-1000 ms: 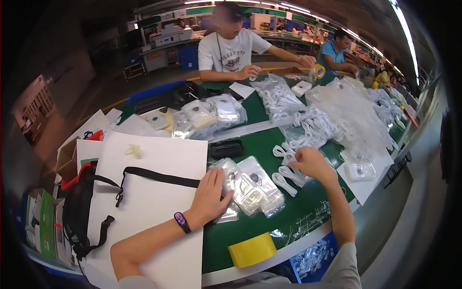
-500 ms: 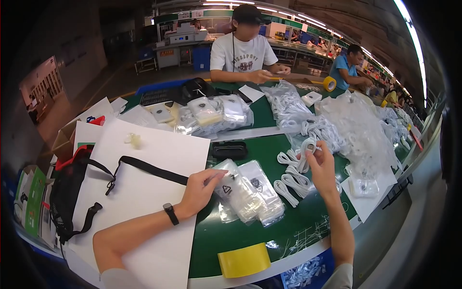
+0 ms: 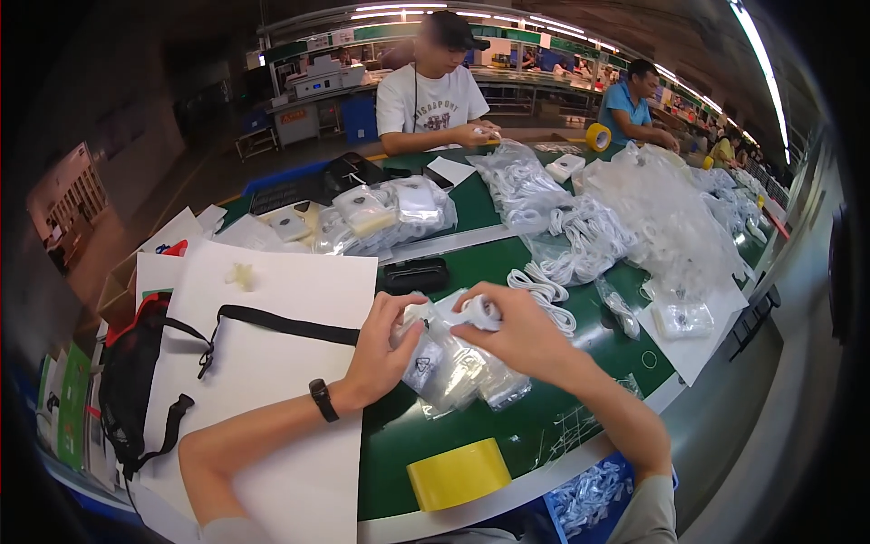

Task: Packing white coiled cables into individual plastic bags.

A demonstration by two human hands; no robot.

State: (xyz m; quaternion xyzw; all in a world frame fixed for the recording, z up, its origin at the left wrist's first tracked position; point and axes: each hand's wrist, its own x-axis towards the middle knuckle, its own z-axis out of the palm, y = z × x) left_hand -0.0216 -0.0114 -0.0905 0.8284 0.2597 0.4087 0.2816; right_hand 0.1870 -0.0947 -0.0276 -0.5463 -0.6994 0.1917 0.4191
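My right hand (image 3: 517, 331) is closed around a coiled white cable (image 3: 483, 313), just above the clear plastic bags (image 3: 453, 376) on the green table. Beside it, my left hand (image 3: 385, 349) has its fingers and thumb curled about the mouth end of the top bag; the exact grip is partly hidden. The bags lie flat in an overlapping stack, with dark printed marks. Further right are several loose coiled white cables (image 3: 544, 295). A bagged cable (image 3: 618, 308) lies to their right.
A wide yellow tape roll (image 3: 459, 474) stands at the near edge. White board (image 3: 272, 390) and a black strapped bag (image 3: 136, 381) lie left. Behind are a black case (image 3: 415, 275), filled bags (image 3: 390, 213) and a plastic heap (image 3: 662, 208). Two co-workers sit beyond; a blue bin (image 3: 589, 499) is below.
My right hand has carried the coiled cable leftward from the loose cables to the bags. My left hand's fingers have spread wider at the bag's mouth. The view has shifted slightly.
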